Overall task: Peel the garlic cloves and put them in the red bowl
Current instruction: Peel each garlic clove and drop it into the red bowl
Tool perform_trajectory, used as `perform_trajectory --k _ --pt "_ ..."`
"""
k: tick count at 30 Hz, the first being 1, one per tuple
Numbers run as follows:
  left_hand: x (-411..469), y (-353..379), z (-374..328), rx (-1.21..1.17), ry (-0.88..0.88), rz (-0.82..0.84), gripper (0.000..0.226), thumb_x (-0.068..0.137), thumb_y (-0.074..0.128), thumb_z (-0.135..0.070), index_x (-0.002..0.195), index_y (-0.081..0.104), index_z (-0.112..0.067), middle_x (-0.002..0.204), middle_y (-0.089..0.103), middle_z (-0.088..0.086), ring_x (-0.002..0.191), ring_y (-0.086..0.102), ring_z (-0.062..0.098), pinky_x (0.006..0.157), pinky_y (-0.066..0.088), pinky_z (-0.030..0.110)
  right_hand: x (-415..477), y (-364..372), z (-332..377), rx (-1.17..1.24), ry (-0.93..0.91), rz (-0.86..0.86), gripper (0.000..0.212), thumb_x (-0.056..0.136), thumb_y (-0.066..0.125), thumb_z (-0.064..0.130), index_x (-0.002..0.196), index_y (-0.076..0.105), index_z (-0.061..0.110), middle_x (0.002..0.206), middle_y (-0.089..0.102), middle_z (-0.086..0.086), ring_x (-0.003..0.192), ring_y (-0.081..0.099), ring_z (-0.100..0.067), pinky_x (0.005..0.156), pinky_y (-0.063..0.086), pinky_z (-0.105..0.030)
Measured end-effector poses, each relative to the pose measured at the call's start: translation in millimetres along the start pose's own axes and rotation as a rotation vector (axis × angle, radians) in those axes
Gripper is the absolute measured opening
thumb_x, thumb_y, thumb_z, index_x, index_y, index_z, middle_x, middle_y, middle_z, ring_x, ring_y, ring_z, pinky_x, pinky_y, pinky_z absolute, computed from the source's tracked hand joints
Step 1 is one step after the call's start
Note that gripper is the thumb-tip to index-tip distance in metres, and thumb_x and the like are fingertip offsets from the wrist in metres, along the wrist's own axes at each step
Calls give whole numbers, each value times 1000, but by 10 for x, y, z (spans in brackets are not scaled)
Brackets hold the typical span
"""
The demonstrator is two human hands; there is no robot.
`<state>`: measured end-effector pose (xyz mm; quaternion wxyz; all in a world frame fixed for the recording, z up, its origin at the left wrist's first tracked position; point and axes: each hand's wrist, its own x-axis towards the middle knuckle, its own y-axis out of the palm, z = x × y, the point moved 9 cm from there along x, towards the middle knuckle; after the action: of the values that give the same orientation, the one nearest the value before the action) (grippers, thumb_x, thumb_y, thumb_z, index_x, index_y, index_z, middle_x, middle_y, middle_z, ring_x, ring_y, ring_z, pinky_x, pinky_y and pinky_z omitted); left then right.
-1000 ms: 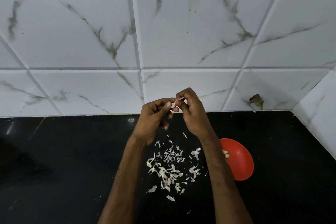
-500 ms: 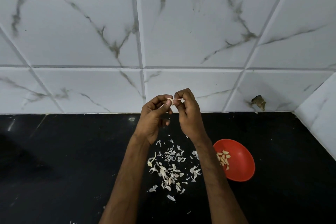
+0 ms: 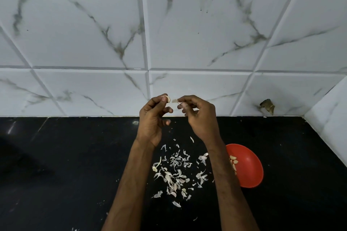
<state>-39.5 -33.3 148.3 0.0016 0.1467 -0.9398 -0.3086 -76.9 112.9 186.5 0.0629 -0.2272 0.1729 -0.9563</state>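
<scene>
Hands have drawn apart: left hand (image 3: 152, 118) pinches garlic clove (image 3: 167, 98), right hand (image 3: 201, 116) pinches peel (image 3: 174, 101).

We see the red bowl (image 3: 249, 167) holding several peeled cloves (image 3: 233, 161). Well up and left of the bowl, the left hand (image 3: 152, 118) pinches a pale garlic clove (image 3: 167, 98), with a skin flake (image 3: 174, 101) just beside it.

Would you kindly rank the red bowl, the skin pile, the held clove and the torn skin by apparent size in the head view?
1. skin pile
2. red bowl, partly behind the forearm
3. clove and torn skin: too alike to rank
</scene>
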Motion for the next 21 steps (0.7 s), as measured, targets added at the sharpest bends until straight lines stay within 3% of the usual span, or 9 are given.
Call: perform_trajectory --k 3,5,8,12,17,21 --pt "2 1 -13 31 17 3 5 95 63 -12 96 67 -15 87 68 -7 66 62 9 40 39 20 -5 -42 53 -21 13 -73 11 97 67 16 91 71 8 80 74 2 72 71 -9 70 62 -37" --pt "-8 12 -32 82 44 8 3 93 65 -13 96 66 -14 87 69 -5 69 63 10 41 40 21 -13 -27 109 6 13 -88 8 96 68 14 92 67 7 80 73 2 71 71 -10 69 62 -41" --pt "-25 44 -56 165 93 25 1 94 66 -10 93 65 -10 90 69 -1 72 65 13 43 43 23 -29 -1 206 -7 -30 -99 8 92 70 7 97 65 9 80 72 2 73 71 -8 70 61 -33" --pt "-26 57 -99 259 166 20 11 93 69 -8 96 65 1 104 67 18 82 68 25 48 50 28 -34 8 259 -80 -67 -102 7 90 67 6 85 72 8 74 72 4 69 69 -5 68 56 -25" --pt "-70 131 -119 347 251 27 6 93 70 -6 90 65 -4 88 75 16 83 74 32 58 59 37 -44 -12 246 -109 -74 -105 8 88 69 11 82 70 7 69 71 3 65 68 -7 66 55 -26" --pt "-79 128 -107 367 285 -7 8 93 69 -4 88 64 -3 92 73 24 86 74 35 59 60 35 -41 -9 190 -105 -39 -108 11 90 72 14 83 70 6 70 70 3 67 67 -7 62 52 -16"
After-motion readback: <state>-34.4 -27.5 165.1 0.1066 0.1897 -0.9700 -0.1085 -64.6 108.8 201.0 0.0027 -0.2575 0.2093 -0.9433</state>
